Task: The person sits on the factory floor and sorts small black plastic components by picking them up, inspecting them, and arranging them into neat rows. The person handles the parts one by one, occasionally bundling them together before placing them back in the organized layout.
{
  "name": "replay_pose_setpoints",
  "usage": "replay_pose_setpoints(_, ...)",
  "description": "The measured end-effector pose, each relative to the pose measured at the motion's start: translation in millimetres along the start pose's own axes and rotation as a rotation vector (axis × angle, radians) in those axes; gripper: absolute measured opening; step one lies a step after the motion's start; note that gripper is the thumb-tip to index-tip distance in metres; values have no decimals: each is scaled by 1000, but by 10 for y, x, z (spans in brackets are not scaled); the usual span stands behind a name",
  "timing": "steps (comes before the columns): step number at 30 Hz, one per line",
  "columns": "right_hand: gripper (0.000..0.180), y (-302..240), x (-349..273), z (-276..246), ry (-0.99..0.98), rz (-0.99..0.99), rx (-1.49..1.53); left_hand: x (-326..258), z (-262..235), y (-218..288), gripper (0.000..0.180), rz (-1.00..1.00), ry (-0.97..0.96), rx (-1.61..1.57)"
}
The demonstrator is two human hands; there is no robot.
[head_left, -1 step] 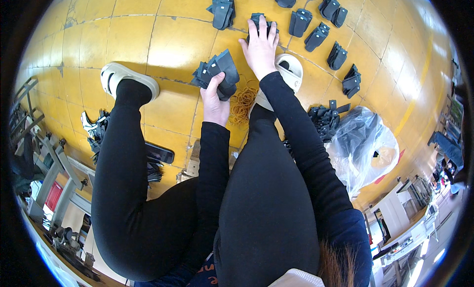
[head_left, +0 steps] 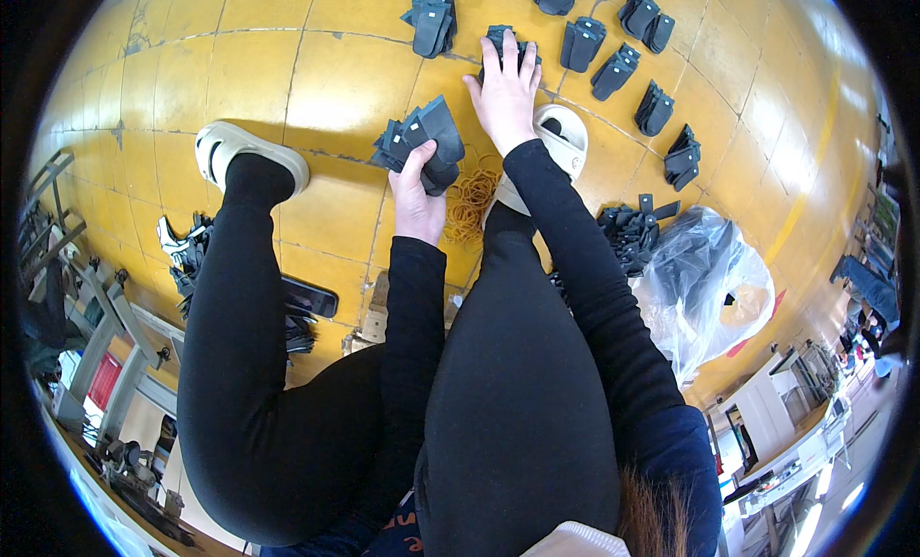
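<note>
My left hand [head_left: 420, 197] is closed around a fanned bundle of dark grey flat pieces [head_left: 442, 126], thumb on top, held above the floor between my feet. Farther away and to the right, my right hand [head_left: 506, 102] lies with fingers spread over another stack of dark flat pieces [head_left: 499, 32], which it partly hides. Tan rubber bands [head_left: 471, 204] form a loose heap beside my left hand, close to my right sandal [head_left: 561, 140]. More small stacks of the same kind [head_left: 582, 44], several with a little white label, stand in loose rows beyond and to the right of my right hand.
Right of my right leg lie a pile of dark pieces [head_left: 632, 233] and a clear plastic bag [head_left: 704, 284]. A phone [head_left: 310, 297] rests on the yellow tiled floor [head_left: 331, 207] by my left leg, near black-and-white pieces [head_left: 187, 250]. Metal frames [head_left: 120, 317] stand at the left.
</note>
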State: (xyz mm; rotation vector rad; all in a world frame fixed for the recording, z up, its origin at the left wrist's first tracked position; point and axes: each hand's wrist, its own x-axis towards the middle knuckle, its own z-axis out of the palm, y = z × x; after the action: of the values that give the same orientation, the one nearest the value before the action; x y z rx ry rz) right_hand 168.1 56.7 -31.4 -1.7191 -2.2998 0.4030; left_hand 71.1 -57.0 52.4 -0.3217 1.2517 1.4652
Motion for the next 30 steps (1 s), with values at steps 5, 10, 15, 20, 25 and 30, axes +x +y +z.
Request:
replay_pose_setpoints(5, 64, 23, 53, 22, 10, -13, -14, 56, 15, -15, 33, 23, 1, -16)
replay_pose_setpoints(10, 59, 12, 54, -95, 42, -53, -19, 68, 29, -18, 34, 54, -27, -26)
replay_pose_setpoints(15, 33, -58, -127, -402, 88, -47, 404, 89, 8, -19, 34, 83, -33, 22)
replay_pose_setpoints(20, 25, -231, -545, -724, -317, 420, 1334, 98, 5, -35, 34, 122, -104, 89)
replay_pose_setpoints(25, 19, -240, -712, -801, -264, 493, 1292, 60, 36, -87, 31, 112, -108, 173)
replay_pose_setpoints(30, 18, -188, -706, -816, -233, 539, 1298, 34, 50, -74, 24, 67, -170, 140)
